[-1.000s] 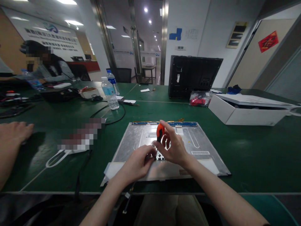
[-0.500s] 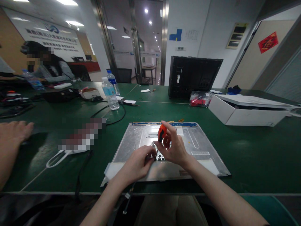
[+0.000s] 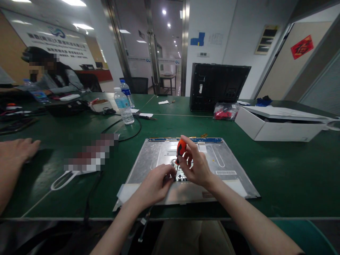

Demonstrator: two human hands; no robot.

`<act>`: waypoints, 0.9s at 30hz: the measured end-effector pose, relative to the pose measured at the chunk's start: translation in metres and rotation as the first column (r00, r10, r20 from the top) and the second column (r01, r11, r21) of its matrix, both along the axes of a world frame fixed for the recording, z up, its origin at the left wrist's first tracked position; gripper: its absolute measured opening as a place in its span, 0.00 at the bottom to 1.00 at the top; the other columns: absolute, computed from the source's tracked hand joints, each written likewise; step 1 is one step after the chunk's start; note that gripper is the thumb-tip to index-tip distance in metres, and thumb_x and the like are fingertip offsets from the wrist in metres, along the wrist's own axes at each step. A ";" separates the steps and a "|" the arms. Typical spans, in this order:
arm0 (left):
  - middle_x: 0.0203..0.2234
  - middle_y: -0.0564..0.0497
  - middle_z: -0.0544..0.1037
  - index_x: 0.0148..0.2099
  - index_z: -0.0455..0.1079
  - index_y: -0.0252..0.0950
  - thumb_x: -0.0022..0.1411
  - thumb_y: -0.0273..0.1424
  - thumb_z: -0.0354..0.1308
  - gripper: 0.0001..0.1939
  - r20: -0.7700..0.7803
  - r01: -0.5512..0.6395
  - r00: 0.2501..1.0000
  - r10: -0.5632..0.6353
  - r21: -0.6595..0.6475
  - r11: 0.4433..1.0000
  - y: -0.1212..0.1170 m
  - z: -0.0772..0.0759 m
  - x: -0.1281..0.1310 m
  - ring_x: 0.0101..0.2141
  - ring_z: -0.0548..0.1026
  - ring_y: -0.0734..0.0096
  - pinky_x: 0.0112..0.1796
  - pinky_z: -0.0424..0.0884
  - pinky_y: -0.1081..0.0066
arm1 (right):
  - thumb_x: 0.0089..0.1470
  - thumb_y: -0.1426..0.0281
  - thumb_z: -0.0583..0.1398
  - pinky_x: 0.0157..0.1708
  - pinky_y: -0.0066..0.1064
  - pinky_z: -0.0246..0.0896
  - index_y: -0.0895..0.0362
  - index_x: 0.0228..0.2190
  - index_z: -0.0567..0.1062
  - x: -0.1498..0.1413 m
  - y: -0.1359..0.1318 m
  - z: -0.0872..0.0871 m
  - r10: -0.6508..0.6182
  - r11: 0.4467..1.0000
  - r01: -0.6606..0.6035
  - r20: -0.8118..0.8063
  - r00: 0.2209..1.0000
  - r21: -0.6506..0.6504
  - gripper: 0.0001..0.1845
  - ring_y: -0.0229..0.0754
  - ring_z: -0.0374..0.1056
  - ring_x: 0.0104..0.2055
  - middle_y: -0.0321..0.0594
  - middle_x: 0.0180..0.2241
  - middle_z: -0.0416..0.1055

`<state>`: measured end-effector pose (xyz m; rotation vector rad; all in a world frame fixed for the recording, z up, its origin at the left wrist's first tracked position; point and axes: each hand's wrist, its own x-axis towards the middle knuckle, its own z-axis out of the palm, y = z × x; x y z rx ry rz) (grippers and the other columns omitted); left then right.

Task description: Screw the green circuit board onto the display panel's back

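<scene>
- silver panel lies flat on the green table, right before us.
- our right hand holds the orange-black screwdriver over its middle.
- our left hand is narrow beside the shaft; we cannot tell if it grips anything.
- clear bottle stands at ten o'clock, white box at two.

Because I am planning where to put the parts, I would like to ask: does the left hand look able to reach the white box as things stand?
Probably not easily: the left hand works at the metal panel, and the right hand and its forearm lie between it and the white box.
</scene>
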<state>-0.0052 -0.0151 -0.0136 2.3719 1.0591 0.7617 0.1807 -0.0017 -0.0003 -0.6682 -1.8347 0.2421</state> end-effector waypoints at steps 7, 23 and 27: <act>0.29 0.50 0.75 0.35 0.67 0.36 0.57 0.22 0.50 0.07 -0.014 -0.001 1.000 0.001 -0.002 1.000 0.001 0.001 0.000 0.32 0.72 0.68 0.34 0.66 0.70 | 0.60 0.65 0.59 0.18 0.21 0.56 0.50 0.61 0.54 -0.002 0.003 -0.001 -0.088 0.995 0.088 0.005 0.996 0.042 0.31 0.30 0.59 0.19 0.29 0.28 0.66; 0.30 0.50 0.76 0.35 0.67 0.37 0.58 0.23 0.50 0.06 -0.003 0.002 1.000 -0.002 -0.002 1.000 0.001 0.000 0.000 0.33 0.73 0.66 0.34 0.67 0.70 | 0.57 0.74 0.56 0.20 0.23 0.58 0.50 0.64 0.50 -0.001 0.000 0.000 -0.030 1.000 0.030 -0.007 1.000 -0.001 0.36 0.32 0.63 0.23 0.33 0.31 0.67; 0.30 0.49 0.75 0.36 0.68 0.36 0.58 0.23 0.50 0.07 -0.013 -0.002 1.000 0.002 -0.001 1.000 0.002 0.000 0.001 0.32 0.73 0.66 0.33 0.67 0.70 | 0.58 0.72 0.57 0.18 0.22 0.56 0.48 0.62 0.52 -0.002 0.001 0.000 -0.055 0.998 0.056 -0.013 0.998 0.036 0.34 0.30 0.61 0.21 0.30 0.31 0.66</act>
